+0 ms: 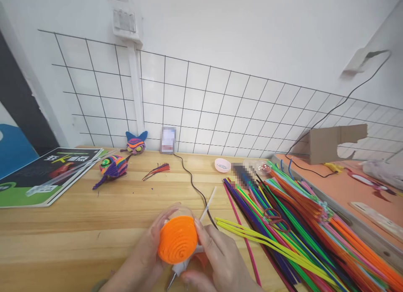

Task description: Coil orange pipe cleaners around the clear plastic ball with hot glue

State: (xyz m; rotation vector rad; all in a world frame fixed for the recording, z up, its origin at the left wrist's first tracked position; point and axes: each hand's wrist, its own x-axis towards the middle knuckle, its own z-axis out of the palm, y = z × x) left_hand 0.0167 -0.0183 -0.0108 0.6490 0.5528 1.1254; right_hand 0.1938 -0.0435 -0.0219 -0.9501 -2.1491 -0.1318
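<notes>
An orange dome or ball, its surface coiled in a spiral of fuzzy stems, is held at the bottom middle. My left hand curls round its left side and back. At its right edge, the fingertips of my right hand press against it. Below the ball and partly behind my right hand is a white hot glue gun, its metal nozzle pointing toward me. A glue stick juts from its back. Whether my right hand also touches the glue gun is hidden.
Bundles of colored pipe cleaners cover the table's right side. Behind stand a pink bowl, a phone and a black cable. At left lie a striped figure, an eared figure and a large book.
</notes>
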